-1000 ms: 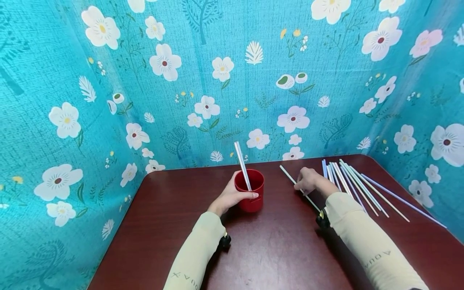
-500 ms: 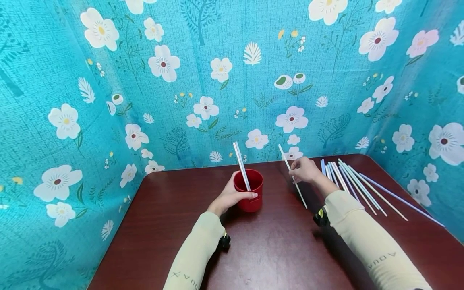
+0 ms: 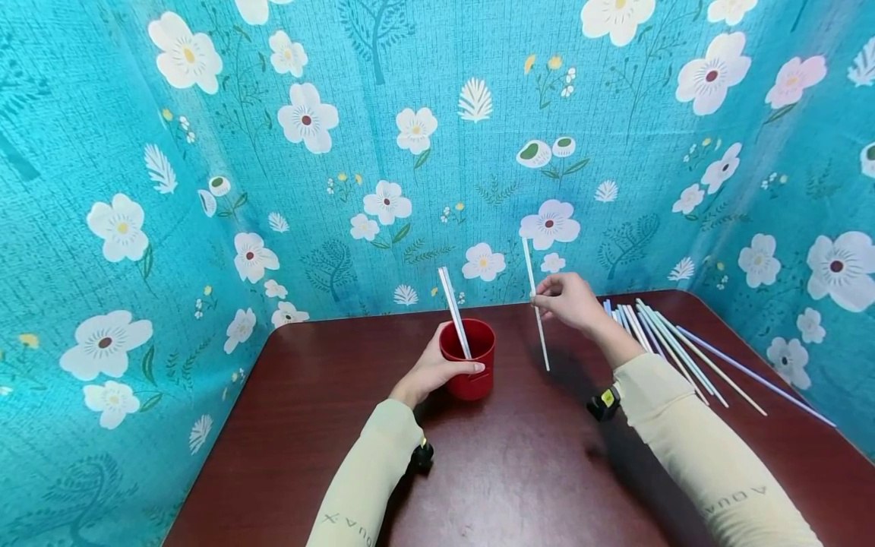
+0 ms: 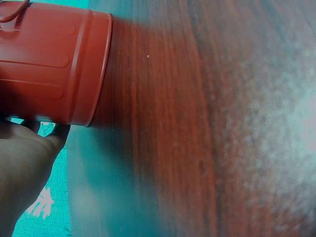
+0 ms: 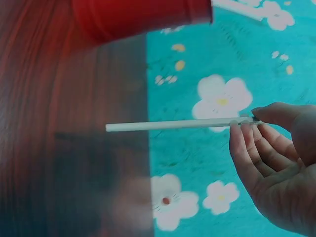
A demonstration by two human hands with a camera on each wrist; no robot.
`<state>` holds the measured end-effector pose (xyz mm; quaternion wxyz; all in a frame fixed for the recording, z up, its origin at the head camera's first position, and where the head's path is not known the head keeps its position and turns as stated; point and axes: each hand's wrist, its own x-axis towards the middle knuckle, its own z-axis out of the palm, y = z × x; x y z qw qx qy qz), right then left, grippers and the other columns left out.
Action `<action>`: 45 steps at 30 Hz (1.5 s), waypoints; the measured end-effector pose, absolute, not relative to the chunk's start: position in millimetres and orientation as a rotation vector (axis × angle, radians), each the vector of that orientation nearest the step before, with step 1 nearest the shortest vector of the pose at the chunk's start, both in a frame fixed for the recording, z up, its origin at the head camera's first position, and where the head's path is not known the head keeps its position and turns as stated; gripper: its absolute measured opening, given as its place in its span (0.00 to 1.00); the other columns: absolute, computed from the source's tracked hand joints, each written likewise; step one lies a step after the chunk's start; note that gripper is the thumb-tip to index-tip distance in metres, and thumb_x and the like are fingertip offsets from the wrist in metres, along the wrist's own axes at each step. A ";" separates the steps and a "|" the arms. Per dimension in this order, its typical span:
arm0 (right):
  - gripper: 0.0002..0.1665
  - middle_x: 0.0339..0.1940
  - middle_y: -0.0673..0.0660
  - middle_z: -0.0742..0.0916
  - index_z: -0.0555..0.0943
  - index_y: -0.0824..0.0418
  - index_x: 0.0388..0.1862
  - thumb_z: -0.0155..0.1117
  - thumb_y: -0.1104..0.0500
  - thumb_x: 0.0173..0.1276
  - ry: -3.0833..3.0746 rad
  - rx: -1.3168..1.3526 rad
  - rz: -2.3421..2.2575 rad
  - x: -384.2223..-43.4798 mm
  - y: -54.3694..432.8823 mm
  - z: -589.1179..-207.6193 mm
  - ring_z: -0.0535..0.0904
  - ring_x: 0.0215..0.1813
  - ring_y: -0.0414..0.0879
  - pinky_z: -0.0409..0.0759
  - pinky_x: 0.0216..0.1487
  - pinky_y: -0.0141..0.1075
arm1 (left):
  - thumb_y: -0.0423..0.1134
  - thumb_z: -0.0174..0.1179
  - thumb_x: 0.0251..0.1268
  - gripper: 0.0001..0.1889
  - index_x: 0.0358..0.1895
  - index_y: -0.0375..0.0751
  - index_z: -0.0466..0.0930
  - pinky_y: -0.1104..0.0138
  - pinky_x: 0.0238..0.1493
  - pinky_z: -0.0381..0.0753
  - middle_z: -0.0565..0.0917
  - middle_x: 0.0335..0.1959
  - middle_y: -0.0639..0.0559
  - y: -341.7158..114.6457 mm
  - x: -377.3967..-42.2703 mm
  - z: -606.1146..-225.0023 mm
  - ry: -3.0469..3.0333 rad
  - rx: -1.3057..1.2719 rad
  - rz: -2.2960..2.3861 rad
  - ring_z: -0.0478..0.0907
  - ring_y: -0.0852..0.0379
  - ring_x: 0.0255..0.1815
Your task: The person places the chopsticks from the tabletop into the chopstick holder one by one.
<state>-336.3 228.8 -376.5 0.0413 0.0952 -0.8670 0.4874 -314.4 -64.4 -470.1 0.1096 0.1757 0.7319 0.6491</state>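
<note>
A small red bucket [image 3: 472,380] stands upright on the table, with a few white straws [image 3: 453,308] leaning out of its mouth. My left hand [image 3: 440,367] grips its left side, the thumb across the front wall. In the left wrist view, the ribbed wall of the bucket [image 4: 44,64] and part of a handle show. To the right of the bucket, my right hand [image 3: 569,302] pinches a single pale straw [image 3: 538,319] between thumb and fingertips. That straw [image 5: 168,125] is nearly upright, above the table and apart from the bucket.
Several pastel straws [image 3: 690,353] lie loosely fanned on the right of the dark wooden table [image 3: 328,425], partly behind my right forearm. A blue flowered cloth [image 3: 369,114] hangs along the back and sides.
My right hand has lifted the pale straw off the table, turned it towards upright and moved it left. The left hand still holds the bucket in place.
</note>
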 end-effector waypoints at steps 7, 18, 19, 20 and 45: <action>0.12 0.39 0.68 0.89 0.80 0.71 0.47 0.67 0.64 0.72 -2.501 0.431 1.486 -328.4 212.1 -349.0 0.88 0.35 0.58 0.86 0.35 0.35 | 0.40 0.80 0.50 0.45 0.71 0.58 0.63 0.54 0.53 0.84 0.75 0.66 0.56 -64.8 -314.7 -469.4 2.155 0.504 1.915 0.70 0.50 0.68; 0.09 0.41 0.69 0.88 0.80 0.72 0.47 0.65 0.66 0.73 -2.292 0.493 1.589 -298.4 177.6 -306.5 0.88 0.39 0.62 0.87 0.44 0.37 | 0.43 0.80 0.50 0.46 0.71 0.58 0.62 0.53 0.53 0.85 0.75 0.66 0.56 -65.1 -315.7 -467.5 2.169 0.496 1.906 0.69 0.50 0.68; 0.10 0.42 0.71 0.88 0.80 0.73 0.47 0.65 0.66 0.73 -2.283 0.510 1.594 -295.6 175.1 -303.9 0.88 0.39 0.61 0.87 0.44 0.37 | 0.43 0.81 0.49 0.46 0.71 0.58 0.62 0.53 0.53 0.85 0.75 0.66 0.56 -65.1 -315.4 -467.2 2.169 0.496 1.906 0.69 0.50 0.68; 0.10 0.43 0.72 0.88 0.79 0.73 0.47 0.65 0.66 0.73 -2.277 0.521 1.599 -293.0 172.6 -301.8 0.88 0.39 0.62 0.87 0.45 0.38 | 0.43 0.81 0.49 0.46 0.71 0.59 0.62 0.53 0.53 0.85 0.75 0.66 0.57 -65.2 -315.4 -467.2 2.170 0.495 1.904 0.69 0.50 0.68; 0.08 0.37 0.67 0.89 0.79 0.70 0.43 0.68 0.65 0.71 -2.423 0.582 1.572 -328.7 167.4 -375.0 0.89 0.38 0.61 0.88 0.45 0.49 | 0.41 0.80 0.50 0.47 0.72 0.54 0.62 0.53 0.55 0.83 0.74 0.68 0.51 -64.1 -317.3 -471.4 2.179 0.508 1.910 0.70 0.50 0.67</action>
